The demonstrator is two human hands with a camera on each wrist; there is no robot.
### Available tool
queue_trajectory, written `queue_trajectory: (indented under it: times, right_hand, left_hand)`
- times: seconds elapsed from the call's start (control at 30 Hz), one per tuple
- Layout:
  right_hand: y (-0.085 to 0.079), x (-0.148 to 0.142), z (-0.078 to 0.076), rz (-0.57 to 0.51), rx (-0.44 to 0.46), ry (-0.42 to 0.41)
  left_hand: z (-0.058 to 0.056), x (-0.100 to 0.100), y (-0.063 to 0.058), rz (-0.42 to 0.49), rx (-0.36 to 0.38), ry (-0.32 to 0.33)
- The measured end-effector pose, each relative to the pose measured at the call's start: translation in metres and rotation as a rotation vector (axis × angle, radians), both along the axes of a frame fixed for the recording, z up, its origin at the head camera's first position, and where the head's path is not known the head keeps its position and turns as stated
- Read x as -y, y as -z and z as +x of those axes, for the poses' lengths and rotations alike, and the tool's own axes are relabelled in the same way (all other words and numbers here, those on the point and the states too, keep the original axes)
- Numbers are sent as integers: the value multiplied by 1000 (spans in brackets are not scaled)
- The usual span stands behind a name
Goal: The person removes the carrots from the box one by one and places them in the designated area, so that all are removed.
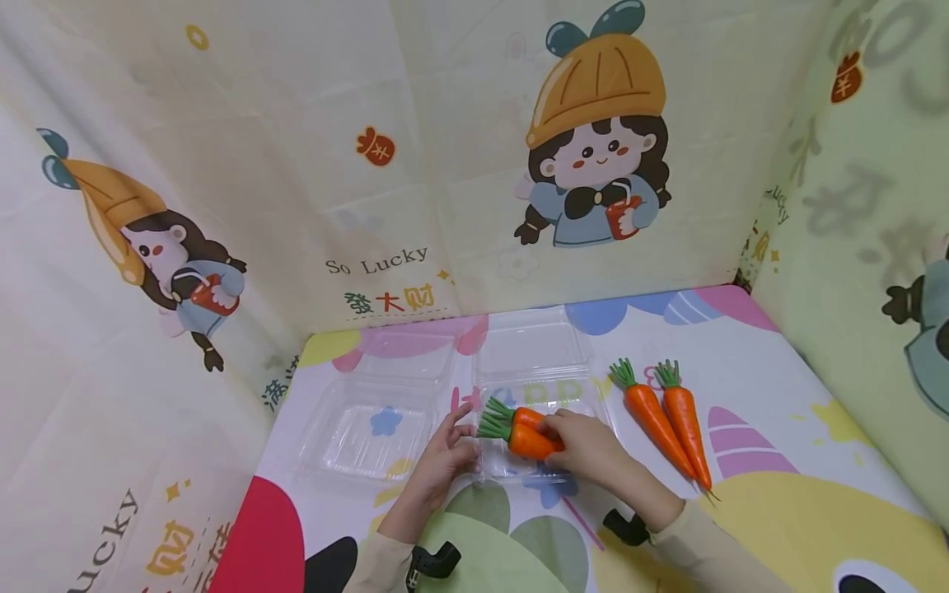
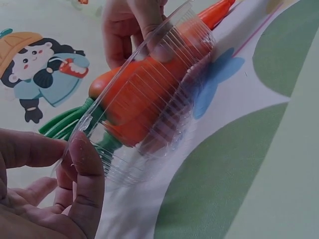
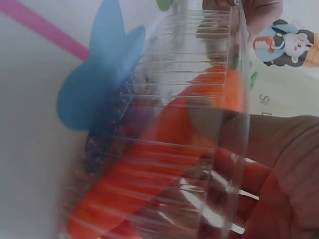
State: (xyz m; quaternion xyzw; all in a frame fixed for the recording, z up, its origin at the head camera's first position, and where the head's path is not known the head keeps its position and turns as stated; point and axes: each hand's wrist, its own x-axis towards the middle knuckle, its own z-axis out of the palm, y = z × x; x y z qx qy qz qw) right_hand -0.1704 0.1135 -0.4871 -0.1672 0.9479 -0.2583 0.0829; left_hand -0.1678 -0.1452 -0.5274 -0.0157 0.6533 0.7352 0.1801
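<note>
Two orange toy carrots (image 1: 532,445) with green tops lie slantwise in the base of a clear plastic box (image 2: 122,169), their tops toward the left. My right hand (image 1: 589,445) grips them from above, thumb and fingers reaching inside the box wall. At the box's near left corner, my left hand (image 1: 445,461) pinches the rim between thumb and forefinger, beside the green tops. The hinged lid (image 1: 530,342) of this box lies open behind it. In the right wrist view a carrot (image 3: 164,134) shows through the ribbed wall; part of the right hand's grip is hidden by the carrots.
To the left stands a second clear box (image 1: 363,436), its lid (image 1: 408,354) folded back. Two more carrots (image 1: 656,420) lie side by side on the patterned tablecloth (image 1: 749,371) at the right. Printed cloth walls (image 1: 445,189) enclose the table's back and sides.
</note>
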Motion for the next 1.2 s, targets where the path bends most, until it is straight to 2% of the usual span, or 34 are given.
queue_trajectory:
  times: [0.37, 0.73, 1.0, 1.2]
  right_hand:
    - [-1, -4, 1, 11, -44, -74]
    - [-2, -10, 0, -73, -41, -104]
    - [-3, -17, -4, -128, -45, -78]
    - [-7, -19, -7, -205, -5, -37]
  left_hand:
    - [0, 1, 1, 6, -4, 11]
    - [-1, 1, 2, 9, -3, 14]
    - [0, 2, 2, 10, 2, 17]
    - [0, 2, 2, 3, 11, 16]
